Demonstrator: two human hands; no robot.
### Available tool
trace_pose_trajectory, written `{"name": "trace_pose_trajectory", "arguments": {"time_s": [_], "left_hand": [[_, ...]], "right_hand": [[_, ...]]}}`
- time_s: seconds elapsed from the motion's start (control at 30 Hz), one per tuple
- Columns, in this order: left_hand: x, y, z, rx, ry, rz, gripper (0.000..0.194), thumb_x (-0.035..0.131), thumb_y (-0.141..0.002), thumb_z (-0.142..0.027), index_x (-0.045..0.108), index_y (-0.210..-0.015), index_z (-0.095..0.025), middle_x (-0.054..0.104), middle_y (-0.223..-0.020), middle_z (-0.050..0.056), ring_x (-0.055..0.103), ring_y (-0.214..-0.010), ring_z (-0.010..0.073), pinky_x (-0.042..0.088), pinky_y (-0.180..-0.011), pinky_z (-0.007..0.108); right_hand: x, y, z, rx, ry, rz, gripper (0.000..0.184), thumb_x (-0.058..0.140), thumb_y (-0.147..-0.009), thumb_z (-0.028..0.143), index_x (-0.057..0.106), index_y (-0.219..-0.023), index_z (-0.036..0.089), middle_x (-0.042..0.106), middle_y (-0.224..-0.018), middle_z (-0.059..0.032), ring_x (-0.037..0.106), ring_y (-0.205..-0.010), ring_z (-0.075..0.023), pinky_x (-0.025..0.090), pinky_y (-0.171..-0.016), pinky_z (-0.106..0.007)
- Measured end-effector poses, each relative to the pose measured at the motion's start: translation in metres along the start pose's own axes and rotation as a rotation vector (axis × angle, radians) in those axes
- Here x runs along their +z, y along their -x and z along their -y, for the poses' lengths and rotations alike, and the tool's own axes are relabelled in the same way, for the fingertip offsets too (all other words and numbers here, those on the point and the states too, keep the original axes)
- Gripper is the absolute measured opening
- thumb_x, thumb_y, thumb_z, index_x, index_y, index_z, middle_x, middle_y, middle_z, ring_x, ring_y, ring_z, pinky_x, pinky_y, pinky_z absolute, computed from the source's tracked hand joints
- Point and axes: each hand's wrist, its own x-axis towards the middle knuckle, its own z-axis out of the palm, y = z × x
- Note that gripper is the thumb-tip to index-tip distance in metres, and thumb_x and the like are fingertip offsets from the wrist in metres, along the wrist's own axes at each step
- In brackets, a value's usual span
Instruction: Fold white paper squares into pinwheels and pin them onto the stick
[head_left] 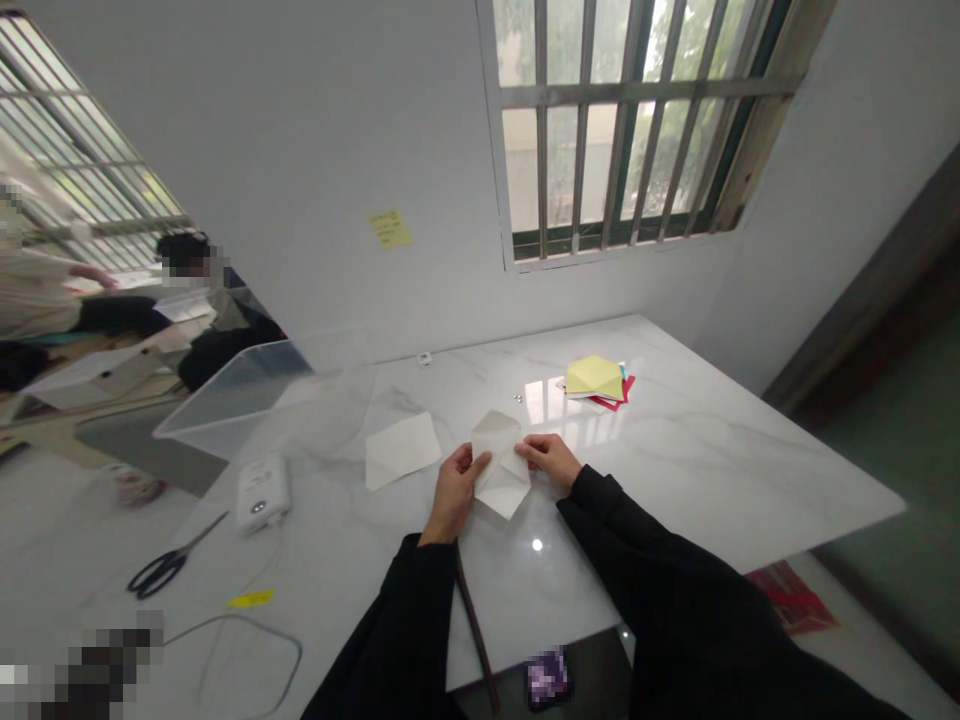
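Observation:
A folded white paper with pointed corners is held just above the white marble table. My left hand pinches its left edge with thumb and fingers closed. My right hand pinches its right edge, fingers curled. Both arms wear black sleeves. A second folded white sheet lies flat on the table just left of my hands.
A stack of coloured papers, yellow on top, lies further back to the right. Left are a clear plastic bin, a white device with cable and black scissors. Other people sit at far left. A barred window is ahead.

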Motion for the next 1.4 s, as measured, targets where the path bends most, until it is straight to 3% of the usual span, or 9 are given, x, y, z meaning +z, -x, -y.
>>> {"name": "trace_pose_trajectory", "arguments": {"time_s": [0.2, 0.37, 0.57, 0.97, 1.13, 1.4], "left_hand": [[-0.001, 0.001, 0.000, -0.042, -0.079, 0.026, 0.044, 0.084, -0.076, -0.048, 0.075, -0.103, -0.014, 0.079, -0.096, 0.008, 0.072, -0.080, 0.0228, 0.054, -0.073, 0.030], [-0.001, 0.001, 0.000, -0.037, -0.144, -0.036, 0.044, 0.085, -0.074, -0.052, 0.077, -0.095, -0.014, 0.079, -0.087, 0.008, 0.070, -0.076, 0.0231, 0.052, -0.068, 0.029], [-0.001, 0.000, 0.002, -0.037, -0.128, -0.047, 0.043, 0.088, -0.069, -0.053, 0.077, -0.086, -0.014, 0.077, -0.082, 0.007, 0.069, -0.070, 0.0222, 0.052, -0.065, 0.030], [0.002, 0.001, 0.002, -0.078, -0.077, 0.001, 0.047, 0.087, -0.072, -0.051, 0.078, -0.100, -0.014, 0.079, -0.091, 0.008, 0.072, -0.076, 0.0243, 0.055, -0.073, 0.033], [-0.001, -0.003, 0.007, -0.085, -0.079, -0.032, 0.049, 0.082, -0.075, -0.058, 0.079, -0.095, -0.013, 0.079, -0.087, 0.009, 0.071, -0.076, 0.0251, 0.054, -0.069, 0.032], [0.003, 0.000, 0.002, -0.107, 0.016, -0.005, 0.051, 0.076, -0.080, -0.062, 0.079, -0.096, -0.014, 0.080, -0.092, 0.012, 0.072, -0.094, 0.0305, 0.055, -0.075, 0.034]], "right_hand": [[-0.001, -0.003, -0.001, 0.015, -0.022, -0.100, 0.057, 0.072, -0.072, 0.073, 0.064, -0.071, 0.017, 0.051, -0.056, 0.0037, 0.044, -0.054, -0.0110, 0.033, -0.056, -0.027], [0.000, -0.002, -0.003, -0.006, 0.037, -0.035, 0.060, 0.071, -0.073, 0.074, 0.056, -0.061, 0.017, 0.049, -0.054, 0.0033, 0.042, -0.054, -0.0106, 0.032, -0.056, -0.027], [0.000, 0.000, -0.001, 0.001, 0.043, 0.002, 0.061, 0.073, -0.071, 0.075, 0.066, -0.067, 0.014, 0.051, -0.057, 0.0018, 0.042, -0.056, -0.0112, 0.031, -0.057, -0.027], [-0.003, -0.002, -0.006, 0.009, 0.005, -0.019, 0.055, 0.077, -0.071, 0.067, 0.072, -0.076, 0.013, 0.057, -0.062, 0.0007, 0.045, -0.058, -0.0112, 0.034, -0.058, -0.026], [-0.004, -0.003, -0.010, 0.007, -0.008, -0.015, 0.055, 0.077, -0.071, 0.067, 0.073, -0.079, 0.013, 0.062, -0.066, -0.0014, 0.049, -0.061, -0.0127, 0.037, -0.059, -0.027], [-0.004, -0.003, -0.012, -0.004, -0.004, -0.014, 0.053, 0.076, -0.074, 0.065, 0.074, -0.083, 0.012, 0.064, -0.067, -0.0014, 0.049, -0.060, -0.0124, 0.037, -0.059, -0.026]]}}
